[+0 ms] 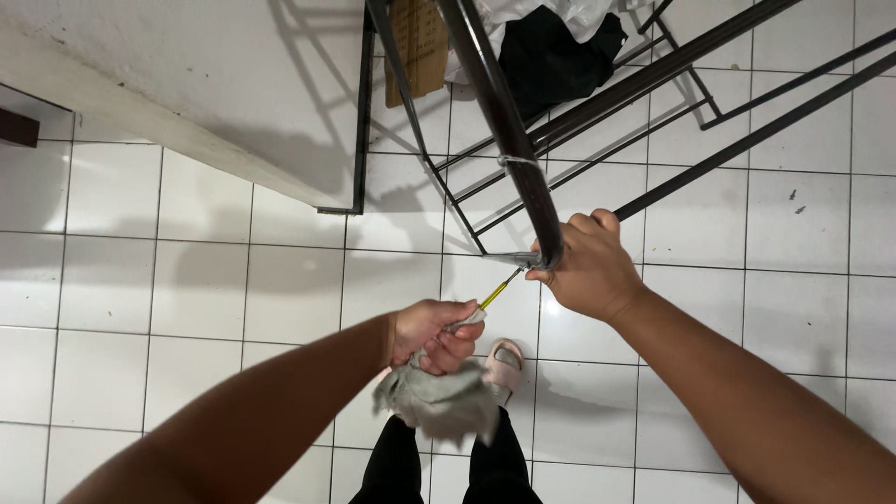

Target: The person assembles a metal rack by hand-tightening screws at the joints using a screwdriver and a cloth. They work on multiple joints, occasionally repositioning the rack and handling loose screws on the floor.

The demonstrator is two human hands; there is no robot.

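Screwdriver meets the end of a dark metal frame, seen from above the hands.

The right hand (590,271) wraps closed around the lower end of the dark metal tube (504,121), seemingly bracing it, while the left hand (431,333) is clenched on a yellow-shafted screwdriver (493,293) together with a grey rag (439,401), the tip aimed at the tube's end beside the right fingers. The rest of the rack (653,103) rests on the white tiled floor (205,299); a sandalled foot (505,364) shows below the hands.
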